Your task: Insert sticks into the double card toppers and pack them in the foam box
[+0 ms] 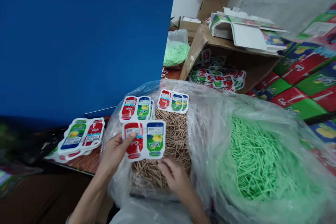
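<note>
My left hand (pixel 115 150) is closed on a printed card (pixel 145 140) showing a red bottle and a green-and-blue bottle, thumb on its top left corner. It holds the card over a clear plastic bag of brown wooden sticks (pixel 170 136). My right hand (pixel 175 176) rests knuckles up on those sticks just below the card, fingers curled into the pile; what they grip is hidden. Two more such cards (pixel 136 108) (pixel 173 100) lie on the sticks farther back.
A clear bag of green sticks (pixel 257 161) fills the right. A stack of the same cards (pixel 81 135) lies on the brown table at left. Cardboard boxes (pixel 231 52) with more cards and printed cartons (pixel 301 77) stand behind. A blue panel (pixel 84 42) covers the upper left.
</note>
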Action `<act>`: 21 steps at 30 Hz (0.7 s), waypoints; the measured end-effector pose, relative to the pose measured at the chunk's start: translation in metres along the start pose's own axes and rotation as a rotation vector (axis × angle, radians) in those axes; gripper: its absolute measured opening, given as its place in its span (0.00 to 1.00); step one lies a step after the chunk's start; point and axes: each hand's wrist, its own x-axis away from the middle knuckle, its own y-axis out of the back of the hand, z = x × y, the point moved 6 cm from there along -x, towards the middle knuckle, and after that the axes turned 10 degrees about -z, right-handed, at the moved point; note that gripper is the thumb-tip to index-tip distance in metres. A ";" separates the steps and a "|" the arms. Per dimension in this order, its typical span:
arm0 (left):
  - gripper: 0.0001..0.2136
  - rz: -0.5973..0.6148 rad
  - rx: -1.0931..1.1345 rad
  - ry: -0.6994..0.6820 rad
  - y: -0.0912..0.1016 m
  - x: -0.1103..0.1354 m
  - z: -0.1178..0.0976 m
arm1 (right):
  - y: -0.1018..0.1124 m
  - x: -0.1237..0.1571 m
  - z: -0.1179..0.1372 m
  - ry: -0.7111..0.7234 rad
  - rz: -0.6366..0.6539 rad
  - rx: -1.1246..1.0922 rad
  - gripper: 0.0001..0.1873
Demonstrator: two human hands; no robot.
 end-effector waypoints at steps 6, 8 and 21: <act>0.10 -0.265 0.233 -0.081 0.033 -0.002 -0.011 | -0.018 0.026 -0.003 0.261 -0.120 0.426 0.12; 0.08 -0.337 0.322 -0.100 0.042 -0.001 -0.018 | -0.011 0.022 -0.004 0.259 -0.174 0.381 0.11; 0.12 0.194 0.090 0.322 0.061 0.026 0.041 | 0.003 0.013 -0.023 0.300 -0.226 0.511 0.13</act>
